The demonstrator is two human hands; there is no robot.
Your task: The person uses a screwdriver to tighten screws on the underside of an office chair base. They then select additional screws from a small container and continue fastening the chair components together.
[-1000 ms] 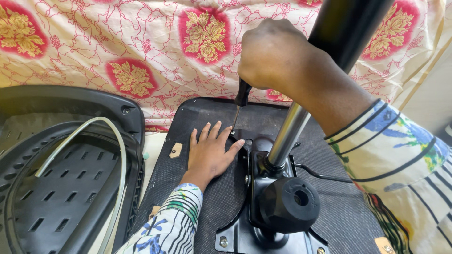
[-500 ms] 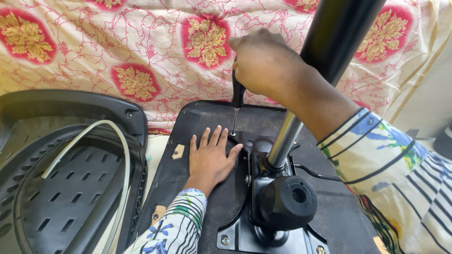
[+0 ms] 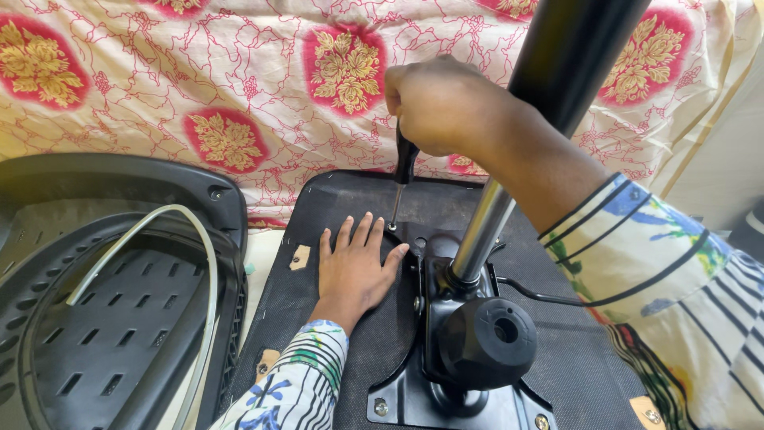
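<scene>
An upturned chair seat (image 3: 334, 334), covered in black fabric, lies in front of me. A black metal mechanism plate (image 3: 414, 398) with a round knob (image 3: 485, 342) sits on it. A chrome and black gas cylinder (image 3: 485, 227) rises from the plate. My left hand (image 3: 354, 267) lies flat on the seat fabric, fingers spread, beside the plate's far corner. My right hand (image 3: 438, 103) grips the black handle of a screwdriver (image 3: 400, 179), held upright. Its tip meets the plate's corner just past my left fingertips.
A black plastic chair back (image 3: 103, 318) with slots and a pale curved strip (image 3: 183, 263) lies at the left. A cloth with red and gold flower patches (image 3: 239, 95) hangs behind. Screws (image 3: 382, 408) show at the plate's near corners. A thin black lever (image 3: 533, 295) sticks out right.
My right hand with the screwdriver has shifted slightly while staying over the plate's far corner. My left hand stays flat on the seat.
</scene>
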